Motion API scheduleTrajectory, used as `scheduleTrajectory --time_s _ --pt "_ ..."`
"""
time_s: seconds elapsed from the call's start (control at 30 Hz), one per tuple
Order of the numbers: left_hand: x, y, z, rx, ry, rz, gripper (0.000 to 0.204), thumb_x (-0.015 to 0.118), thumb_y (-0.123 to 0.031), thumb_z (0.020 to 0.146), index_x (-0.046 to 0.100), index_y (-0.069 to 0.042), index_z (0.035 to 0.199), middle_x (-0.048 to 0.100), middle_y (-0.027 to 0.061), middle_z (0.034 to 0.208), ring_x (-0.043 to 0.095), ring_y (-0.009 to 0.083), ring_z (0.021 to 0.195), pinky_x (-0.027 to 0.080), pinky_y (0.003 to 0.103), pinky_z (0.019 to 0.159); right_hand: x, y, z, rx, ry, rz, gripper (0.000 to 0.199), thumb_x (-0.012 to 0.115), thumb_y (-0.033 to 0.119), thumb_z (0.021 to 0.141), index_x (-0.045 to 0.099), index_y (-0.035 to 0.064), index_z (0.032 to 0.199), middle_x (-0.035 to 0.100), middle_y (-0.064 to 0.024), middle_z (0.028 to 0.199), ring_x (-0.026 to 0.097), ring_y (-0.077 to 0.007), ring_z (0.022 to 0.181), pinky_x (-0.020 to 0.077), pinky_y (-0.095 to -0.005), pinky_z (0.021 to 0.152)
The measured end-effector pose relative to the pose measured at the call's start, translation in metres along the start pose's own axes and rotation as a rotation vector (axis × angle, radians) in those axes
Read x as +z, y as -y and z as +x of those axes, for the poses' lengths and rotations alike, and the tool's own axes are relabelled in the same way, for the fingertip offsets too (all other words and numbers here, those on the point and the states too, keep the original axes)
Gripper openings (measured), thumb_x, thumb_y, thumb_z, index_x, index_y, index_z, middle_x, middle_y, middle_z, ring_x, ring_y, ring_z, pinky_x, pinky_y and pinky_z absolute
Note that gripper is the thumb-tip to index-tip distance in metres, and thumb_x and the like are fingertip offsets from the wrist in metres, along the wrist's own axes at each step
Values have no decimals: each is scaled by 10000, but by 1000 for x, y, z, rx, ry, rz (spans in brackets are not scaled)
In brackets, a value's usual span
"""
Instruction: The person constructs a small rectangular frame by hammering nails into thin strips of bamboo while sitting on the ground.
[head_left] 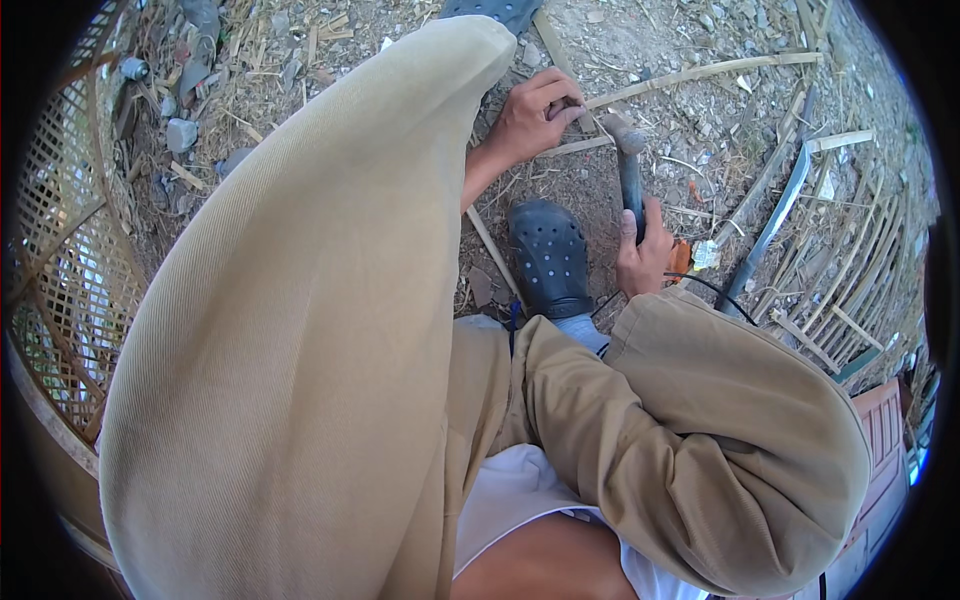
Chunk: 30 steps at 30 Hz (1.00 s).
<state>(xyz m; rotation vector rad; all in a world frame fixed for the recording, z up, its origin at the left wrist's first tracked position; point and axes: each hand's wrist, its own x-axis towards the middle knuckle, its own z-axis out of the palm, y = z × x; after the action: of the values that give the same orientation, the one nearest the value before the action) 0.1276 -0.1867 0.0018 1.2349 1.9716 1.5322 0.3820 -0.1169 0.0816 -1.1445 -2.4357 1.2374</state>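
My right hand (645, 250) grips the dark handle of a hammer (630, 170), whose rusty head points away from me, close to the ground. Beyond and to the left, my left hand (537, 115) is closed in a pinch low over the ground, beside the hammer head but apart from it. Whatever sits between its fingertips is too small to make out. From those fingertips a thin wooden strip (700, 72) runs off to the right. Another short strip (575, 147) lies just below the left hand.
A dark clog (550, 255) on my foot stands between the hands; my raised knee (330, 280) fills the left. A long blade (780, 210) lies at right, near several thin sticks (840, 270). Woven lattice (65, 230) stands far left. Stones and wood scraps litter the soil.
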Motion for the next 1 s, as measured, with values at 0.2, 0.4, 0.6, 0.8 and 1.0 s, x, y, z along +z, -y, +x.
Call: scheduleTrajectory --time_s 0.2,0.4,0.6,0.8,1.0 --pt "1 0 2 15 -2 2 122 821 2 875 754 -37 969 703 35 970 613 121 698 501 287 624 1 4 4 -28 27 49 231 633 246 1090 610 24 1150 569 -192 667 608 -378 566 429 -467 552" --pt "4 0 2 29 -14 0 126 820 16 870 754 -22 971 703 42 967 610 123 695 497 290 618 1 3 10 -10 83 48 244 637 241 1087 620 20 1190 572 -191 664 611 -378 556 428 -456 540" --pt "3 -1 1 33 -22 -42 123 814 36 865 759 -7 966 704 38 972 608 112 701 489 282 615 1 8 12 2 68 111 238 633 237 1089 618 21 1187 581 -195 672 632 -387 577 438 -453 548" --pt "1 -1 -1 -6 -22 -48 122 815 46 853 764 2 954 704 29 982 603 101 703 481 272 617 -7 22 23 -14 114 68 234 615 232 1099 614 19 1195 588 -182 674 636 -372 577 440 -448 551" --pt "-1 -1 -3 -56 -9 -71 129 805 50 851 768 -3 963 709 19 991 605 86 714 476 262 620 -8 24 18 -89 82 81 221 603 234 1105 610 33 1196 586 -181 668 634 -366 565 437 -453 544"
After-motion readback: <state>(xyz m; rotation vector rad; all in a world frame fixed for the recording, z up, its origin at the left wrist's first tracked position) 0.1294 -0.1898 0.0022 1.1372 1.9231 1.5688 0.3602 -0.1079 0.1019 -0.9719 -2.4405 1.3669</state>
